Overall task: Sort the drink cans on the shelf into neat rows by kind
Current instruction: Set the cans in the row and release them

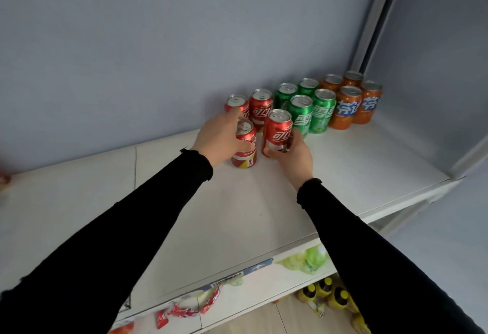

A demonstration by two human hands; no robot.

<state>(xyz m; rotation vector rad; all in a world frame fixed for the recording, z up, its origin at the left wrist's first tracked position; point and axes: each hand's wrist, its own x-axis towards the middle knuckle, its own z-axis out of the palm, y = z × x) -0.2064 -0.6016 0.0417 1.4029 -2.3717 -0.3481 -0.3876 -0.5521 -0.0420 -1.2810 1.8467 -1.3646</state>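
Note:
On the white shelf (237, 214), cans stand grouped by colour against the blue back wall. Several red cola cans are at the left, several green cans (301, 114) in the middle, several orange cans (346, 108) at the right. My left hand (221, 135) is wrapped around the front-left red can (244, 146). My right hand (293, 154) grips the base of the front-right red can (277, 130). Two more red cans (261, 105) stand upright behind them. Both sleeves are black.
The shelf's right end meets a white upright post (375, 16). Its front edge carries a price strip (237, 278). Below hang red snack packets (184, 310) and stand yellow bottles (330, 294). Bare shelf surface lies in front of the cans.

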